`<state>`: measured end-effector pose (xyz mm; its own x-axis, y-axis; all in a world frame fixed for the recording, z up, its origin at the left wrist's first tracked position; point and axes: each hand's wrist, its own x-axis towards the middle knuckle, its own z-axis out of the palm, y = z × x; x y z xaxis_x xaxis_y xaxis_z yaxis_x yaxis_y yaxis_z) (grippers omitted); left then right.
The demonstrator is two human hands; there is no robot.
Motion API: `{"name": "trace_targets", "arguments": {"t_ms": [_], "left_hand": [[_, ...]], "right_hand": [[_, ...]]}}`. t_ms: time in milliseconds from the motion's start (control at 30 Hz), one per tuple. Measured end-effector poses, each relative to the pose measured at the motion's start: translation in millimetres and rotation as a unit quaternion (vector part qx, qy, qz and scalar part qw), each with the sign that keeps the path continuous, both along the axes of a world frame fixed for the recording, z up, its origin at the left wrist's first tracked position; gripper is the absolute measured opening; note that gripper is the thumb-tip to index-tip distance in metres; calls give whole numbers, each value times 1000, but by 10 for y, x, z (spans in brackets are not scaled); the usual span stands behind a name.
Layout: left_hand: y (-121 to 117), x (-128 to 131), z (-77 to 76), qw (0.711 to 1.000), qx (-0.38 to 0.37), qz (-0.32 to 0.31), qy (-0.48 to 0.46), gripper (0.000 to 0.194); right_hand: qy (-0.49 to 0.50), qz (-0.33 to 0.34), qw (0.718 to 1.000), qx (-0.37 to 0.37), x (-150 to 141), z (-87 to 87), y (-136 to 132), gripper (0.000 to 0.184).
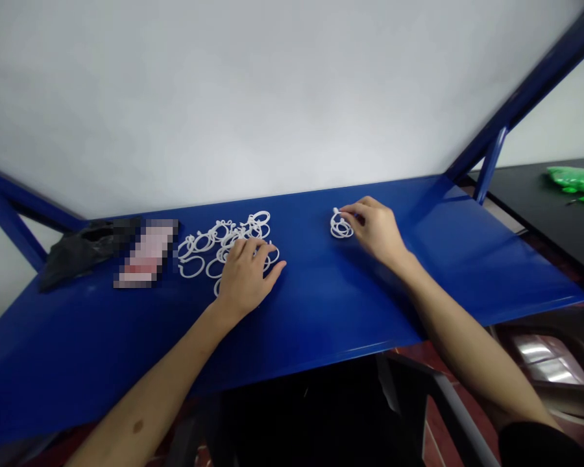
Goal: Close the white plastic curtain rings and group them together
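Several white plastic curtain rings, each with a small eyelet, lie in a loose, overlapping pile left of centre on the blue shelf. My left hand rests over the right part of this pile, fingers apart, hiding some rings beneath it. Farther right, my right hand pinches a white curtain ring by its upper edge between thumb and fingertips. That ring stands tilted at a small stack of rings. Whether it touches the stack I cannot tell.
A black plastic bag and a pixelated flat object lie left of the pile. Blue metal braces flank the blue shelf, with a white wall behind. A green packet sits on a black table at right.
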<state>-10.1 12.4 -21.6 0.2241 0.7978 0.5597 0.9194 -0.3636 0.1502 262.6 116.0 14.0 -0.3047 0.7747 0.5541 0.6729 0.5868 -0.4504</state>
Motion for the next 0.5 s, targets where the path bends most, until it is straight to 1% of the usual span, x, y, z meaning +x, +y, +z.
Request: {"name": "trace_targets", "arguments": {"t_ms": [100,167,233,333,500], "left_hand": [[17,-43,-50,999,-12,9,35,25],[25,-53,-73,999,-22,-2,39,21],[33,-58,-82,999,-28,-10,32,15],[40,-64,-73,999,-27,-16,29,11],[27,-37,-27,999,-22,-36,3,8]], "right_hand": [[-57,-81,991,-92,271,-42,245,19],[-78,-99,982,-141,382,-89,341,17],[-98,-98,975,-175,426,-133,388,15],[-115,-83,971,-195,413,-168,396,14],[-115,-75,972,-189,368,-146,359,16]]}}
